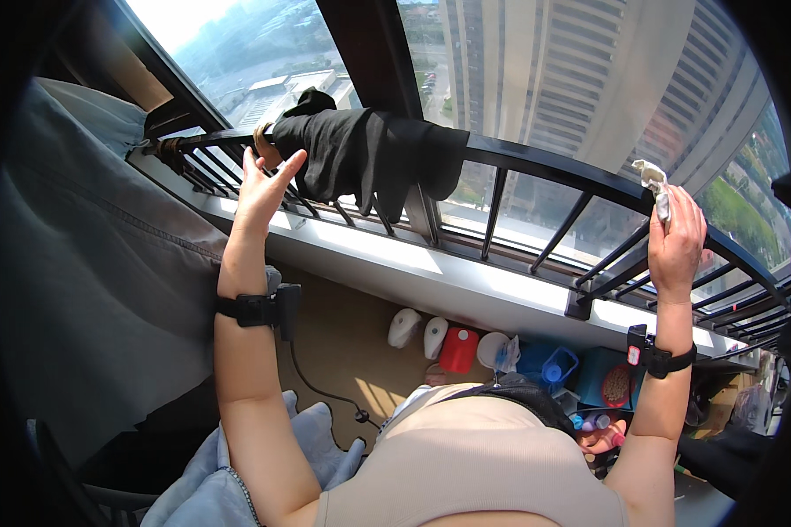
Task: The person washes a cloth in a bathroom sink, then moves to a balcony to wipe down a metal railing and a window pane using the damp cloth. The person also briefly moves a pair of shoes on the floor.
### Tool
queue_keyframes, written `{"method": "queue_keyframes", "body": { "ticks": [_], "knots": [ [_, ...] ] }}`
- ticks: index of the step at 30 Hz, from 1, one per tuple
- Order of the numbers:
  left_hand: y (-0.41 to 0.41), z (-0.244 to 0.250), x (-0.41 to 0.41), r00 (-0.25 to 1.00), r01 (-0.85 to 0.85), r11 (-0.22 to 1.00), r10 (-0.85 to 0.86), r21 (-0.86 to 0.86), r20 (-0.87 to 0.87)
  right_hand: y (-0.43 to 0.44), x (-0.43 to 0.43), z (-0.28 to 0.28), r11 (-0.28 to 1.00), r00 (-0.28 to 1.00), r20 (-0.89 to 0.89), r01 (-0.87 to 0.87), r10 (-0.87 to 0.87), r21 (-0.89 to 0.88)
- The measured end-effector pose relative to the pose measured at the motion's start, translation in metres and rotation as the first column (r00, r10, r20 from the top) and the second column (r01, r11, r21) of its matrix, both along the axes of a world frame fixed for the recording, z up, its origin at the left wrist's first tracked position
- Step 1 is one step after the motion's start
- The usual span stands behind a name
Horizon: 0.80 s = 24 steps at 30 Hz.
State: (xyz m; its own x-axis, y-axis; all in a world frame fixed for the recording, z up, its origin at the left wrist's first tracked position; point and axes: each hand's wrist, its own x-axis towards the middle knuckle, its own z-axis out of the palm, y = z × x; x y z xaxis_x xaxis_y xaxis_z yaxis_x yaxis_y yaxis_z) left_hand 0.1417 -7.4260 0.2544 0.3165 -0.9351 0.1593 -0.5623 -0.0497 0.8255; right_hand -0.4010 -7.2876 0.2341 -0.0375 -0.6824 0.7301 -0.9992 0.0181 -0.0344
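My right hand (pixel 677 244) grips a crumpled whitish cloth (pixel 654 179) at the right part of a black metal railing (pixel 554 166). Part of the cloth is hidden behind my fingers, and its free end sticks up past them. On the left, my left hand (pixel 263 191) is raised beside the railing with its thumb and fingers spread, holding nothing. Just right of that hand, a black garment (pixel 369 155) hangs folded over the top rail. A tan band (pixel 267 146) loops around the rail at the garment's left end.
Large windows (pixel 580 79) stand behind the railing. Below it runs a white ledge (pixel 395 250). White bottles (pixel 405 327), a red container (pixel 459 349) and a blue jug (pixel 548 369) line the wall on the floor. A grey curtain (pixel 105 217) hangs at left. A cable (pixel 316 390) dangles from my left armband.
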Motion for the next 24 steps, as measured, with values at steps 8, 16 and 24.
{"method": "queue_keyframes", "body": {
  "ticks": [8,16,24],
  "knots": [
    [-0.014,-0.005,-0.022,0.997,0.057,0.984,-0.047,0.170,-0.065,0.000,-0.004,-0.002,0.999,1.000,-0.002,-0.008,0.008,-0.032],
    [-0.012,0.000,-0.075,0.984,-0.035,0.999,0.040,-0.030,0.173,-0.001,-0.002,-0.003,0.997,1.000,-0.022,0.014,-0.015,-0.071],
    [-0.011,0.001,-0.063,0.982,0.190,0.965,-0.186,-0.179,0.038,-0.001,-0.004,-0.004,0.997,0.999,-0.047,0.008,-0.012,-0.071]
  ]
}}
